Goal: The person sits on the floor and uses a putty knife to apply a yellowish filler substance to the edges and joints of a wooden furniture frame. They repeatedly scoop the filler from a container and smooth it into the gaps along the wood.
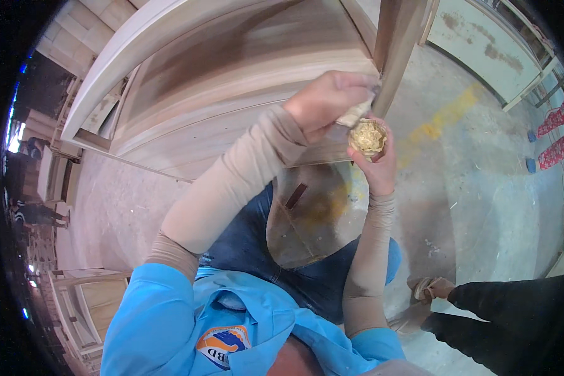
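Note:
My right hand (382, 160) is wrapped round a small round tub (368, 138) of lumpy, yellowish paste, its open top facing up. Just above and left of the tub, my left hand (332, 100) is closed on a pale, whitish cloth (355, 113). The cloth hangs near the tub's rim; whether the two touch I cannot tell. Both hands are close to the corner post (402, 50) of a large, unpainted wooden furniture piece (244, 69) with a curved rail and a panelled side. My left fingertips are partly blurred beside that post.
A dark brown strip (296, 195) lies on the concrete floor (476, 207) between my knees. At right stand a person in dark trousers (514, 310) and another in red patterned trousers (558, 128). A pale panel on a frame (482, 47) is at far right, a wooden cabinet (94, 304) at left.

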